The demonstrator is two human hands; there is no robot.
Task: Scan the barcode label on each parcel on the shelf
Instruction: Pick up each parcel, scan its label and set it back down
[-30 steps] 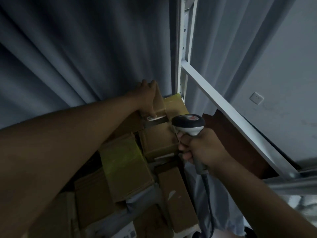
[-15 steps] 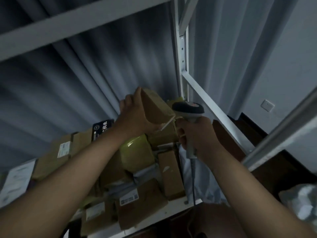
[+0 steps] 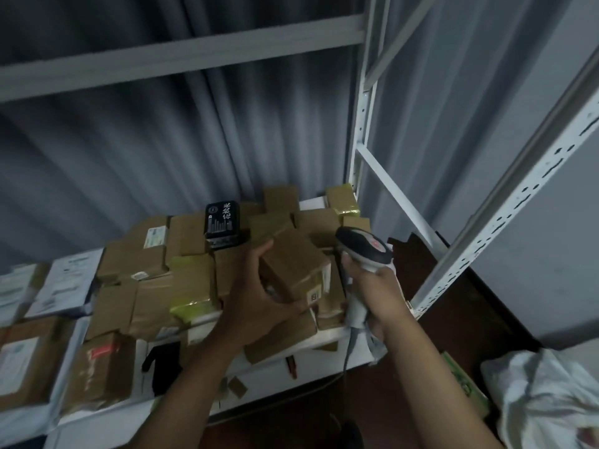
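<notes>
so the left hand (image 3: 259, 299) has its fingers wrapped round a small brown parcel (image 3: 296, 265) lifted off the shelf (image 3: 327, 340) pile, label end turned right toward the scanner (image 3: 364, 251) clenched in the right hand (image 3: 377, 296) just beside it

grey curtain (image 3: 162, 131), white shelf frame (image 3: 361, 102), dim light

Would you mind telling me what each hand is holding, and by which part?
The left hand grips a cardboard parcel by its left side and bottom; the right hand holds the scanner by its handle.
</notes>
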